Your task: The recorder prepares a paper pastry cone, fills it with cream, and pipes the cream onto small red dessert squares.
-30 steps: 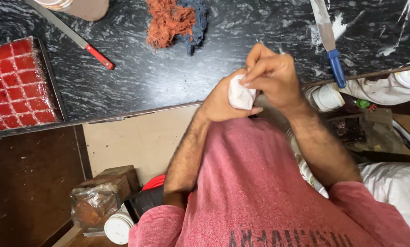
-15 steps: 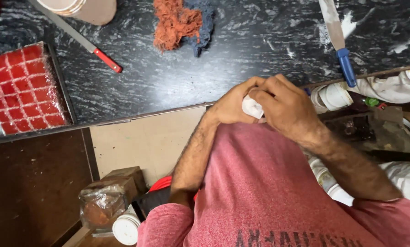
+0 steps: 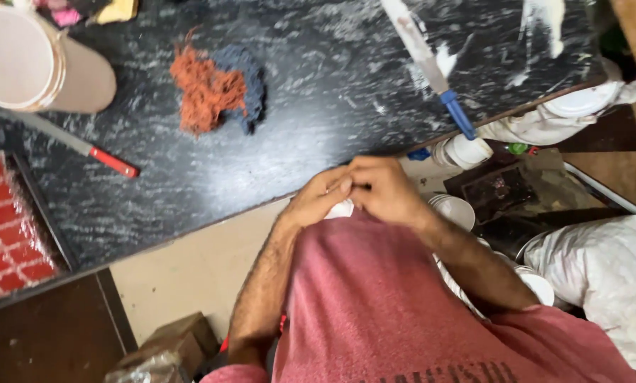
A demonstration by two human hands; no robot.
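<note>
A: Okay, left to right: red tray [image 3: 6,227], red-handled knife [image 3: 73,142], orange-blue rag [image 3: 215,89] on the dark surface [image 3: 318,135].

B: Your hands?

A: Left hand [image 3: 318,200] and right hand [image 3: 382,190] pressed together, pinching a small white object [image 3: 340,209] at your chest. Blue-handled knife [image 3: 431,64] further right.

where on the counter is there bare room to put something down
Bare counter lies between the orange-and-blue rag and the blue-handled knife, and below the red-handled knife. Crowded: the left, by the bucket and red-tiled tray.
</note>
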